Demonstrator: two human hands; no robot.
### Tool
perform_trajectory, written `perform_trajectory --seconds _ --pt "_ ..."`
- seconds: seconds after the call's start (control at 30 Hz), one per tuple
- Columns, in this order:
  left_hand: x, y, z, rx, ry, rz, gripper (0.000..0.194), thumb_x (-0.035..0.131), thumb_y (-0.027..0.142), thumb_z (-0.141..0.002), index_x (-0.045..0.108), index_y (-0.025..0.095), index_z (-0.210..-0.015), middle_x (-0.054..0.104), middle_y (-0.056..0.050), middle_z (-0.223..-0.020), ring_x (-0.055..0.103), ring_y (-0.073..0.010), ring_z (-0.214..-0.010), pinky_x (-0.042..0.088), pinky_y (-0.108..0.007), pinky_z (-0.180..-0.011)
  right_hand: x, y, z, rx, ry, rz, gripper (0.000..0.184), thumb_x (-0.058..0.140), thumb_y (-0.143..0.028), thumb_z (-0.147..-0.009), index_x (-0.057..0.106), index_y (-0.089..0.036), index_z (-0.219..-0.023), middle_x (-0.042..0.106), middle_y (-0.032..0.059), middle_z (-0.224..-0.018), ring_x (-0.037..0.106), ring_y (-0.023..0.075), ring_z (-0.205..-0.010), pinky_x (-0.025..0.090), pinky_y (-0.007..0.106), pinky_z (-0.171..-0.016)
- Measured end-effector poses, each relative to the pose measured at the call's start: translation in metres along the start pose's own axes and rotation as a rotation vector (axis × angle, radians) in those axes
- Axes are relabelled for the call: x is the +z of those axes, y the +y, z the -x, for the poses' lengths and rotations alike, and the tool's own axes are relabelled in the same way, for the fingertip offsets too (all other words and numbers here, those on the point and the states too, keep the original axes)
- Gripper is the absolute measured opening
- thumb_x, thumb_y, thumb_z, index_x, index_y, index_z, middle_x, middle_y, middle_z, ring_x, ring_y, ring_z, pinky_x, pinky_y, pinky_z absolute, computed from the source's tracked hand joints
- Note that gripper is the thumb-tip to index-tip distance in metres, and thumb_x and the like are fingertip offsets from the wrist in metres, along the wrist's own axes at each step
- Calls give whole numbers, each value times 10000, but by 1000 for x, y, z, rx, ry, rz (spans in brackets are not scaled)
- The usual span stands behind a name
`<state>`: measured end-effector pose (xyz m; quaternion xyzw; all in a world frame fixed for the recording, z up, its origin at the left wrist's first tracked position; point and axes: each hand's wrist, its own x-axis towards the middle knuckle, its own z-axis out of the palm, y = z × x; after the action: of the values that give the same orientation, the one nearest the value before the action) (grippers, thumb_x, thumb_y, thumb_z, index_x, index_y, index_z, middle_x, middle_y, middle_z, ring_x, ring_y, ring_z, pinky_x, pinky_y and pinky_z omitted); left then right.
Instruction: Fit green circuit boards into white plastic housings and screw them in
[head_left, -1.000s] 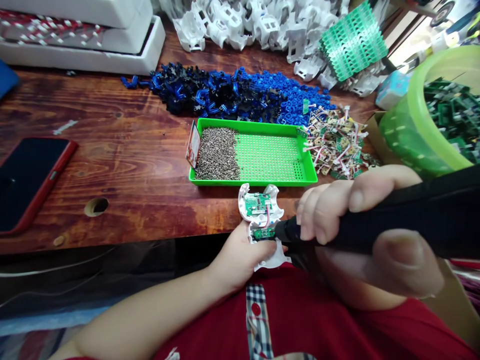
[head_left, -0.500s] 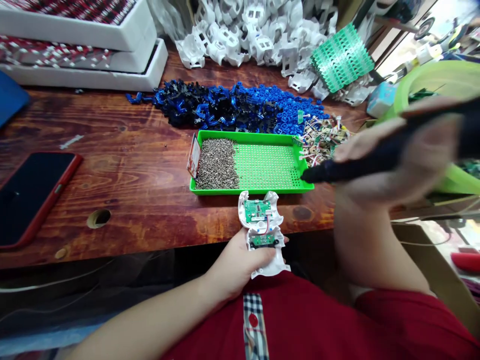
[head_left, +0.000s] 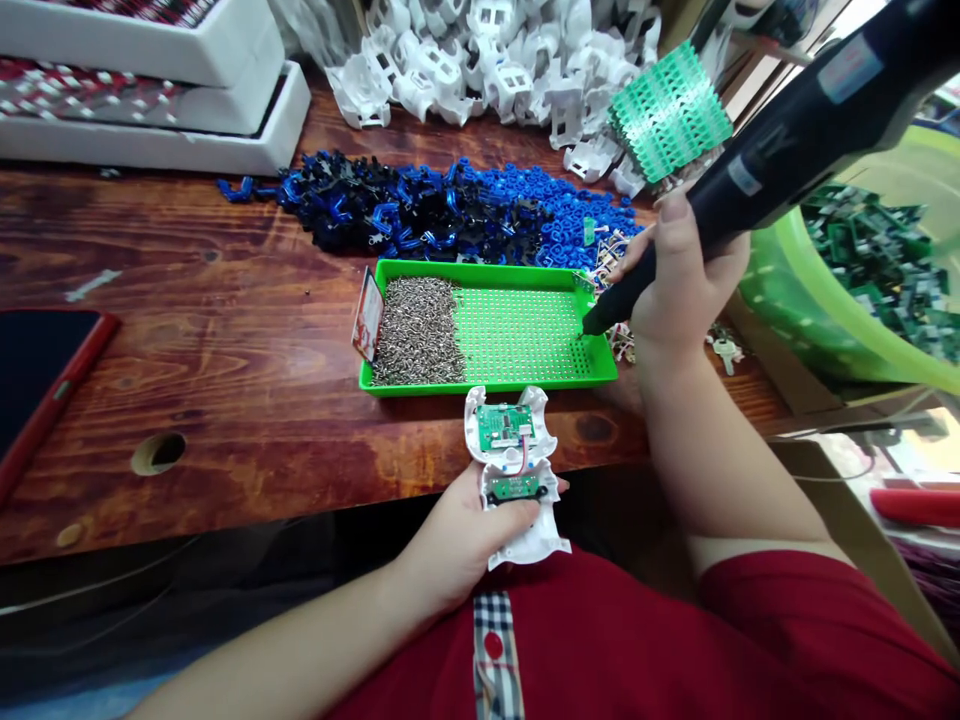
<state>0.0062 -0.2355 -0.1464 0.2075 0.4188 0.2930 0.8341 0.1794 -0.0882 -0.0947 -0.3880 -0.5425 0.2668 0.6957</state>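
Observation:
My left hand (head_left: 480,520) grips a white plastic housing (head_left: 531,540) near the table's front edge, thumb across its lower part. Inside the housing sit two green circuit boards (head_left: 504,426), joined by a short red and white cable. In my right hand (head_left: 686,270) is a black electric screwdriver (head_left: 757,180), held slanting with its tip down at the right end of a green tray (head_left: 487,388). Small metal screws (head_left: 420,330) are heaped in the tray's left part. Others stand in rows in its perforated right part, where holes near the tip are bare.
Behind the tray lie blue and black plastic parts (head_left: 420,205) and piled white housings (head_left: 510,80). A green bin (head_left: 772,290) of circuit boards stands at the right. White foam boxes (head_left: 270,120) are at the back left, a phone (head_left: 45,380) at the left.
My right hand has turned the screwdriver steeper, its tip staying by the tray's right end. The view has shifted slightly to the right; my left hand keeps hold of the housing.

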Motion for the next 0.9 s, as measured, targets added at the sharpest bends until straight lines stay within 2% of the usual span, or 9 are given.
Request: perform_trajectory --seconds 0.17,0.3,0.47,0.77,0.83,0.9 --pt "1 0 0 -5 -1 12 442 705 163 -622 616 149 -1055 698 -62 -890 625 -178 -708 462 -254 -627 -1 4 -2 -40 13 11 137 574 -343 -796 465 -261 -810 454 -81 -566 501 65 -474 424 196 -451" --pt "2 1 1 2 -1 16 429 690 146 -627 609 142 -1048 696 -49 -863 611 -150 -667 455 -237 -613 -2 6 -2 -6 -16 35 104 519 -341 -830 451 -261 -833 449 -85 -541 491 70 -460 421 196 -456" --pt "0 1 0 -6 -29 11 437 673 134 -639 589 145 -1068 693 -36 -825 599 -129 -618 450 -230 -598 -2 7 -4 -28 -1 90 161 553 -382 -806 437 -271 -825 440 -87 -544 484 65 -461 420 194 -460" --pt "-1 -1 -2 -8 -28 -2 490 703 155 -623 581 141 -1097 697 -56 -862 608 -145 -667 446 -238 -631 0 5 -2 -13 -10 -16 149 578 -321 -783 455 -237 -781 446 -94 -510 516 60 -453 422 188 -446" --pt "0 0 -2 1 -24 -8 505 705 139 -616 574 139 -1103 695 -56 -884 605 -139 -675 442 -230 -630 1 11 -4 -66 12 -54 151 589 -308 -769 469 -217 -778 454 -91 -507 516 65 -433 417 193 -413" --pt "1 1 -1 15 -15 -9 499 694 119 -617 572 138 -1101 694 -55 -898 603 -136 -688 437 -224 -626 3 14 -6 -178 85 -93 151 603 -283 -739 488 -196 -782 477 -86 -519 493 62 -387 382 195 -351"
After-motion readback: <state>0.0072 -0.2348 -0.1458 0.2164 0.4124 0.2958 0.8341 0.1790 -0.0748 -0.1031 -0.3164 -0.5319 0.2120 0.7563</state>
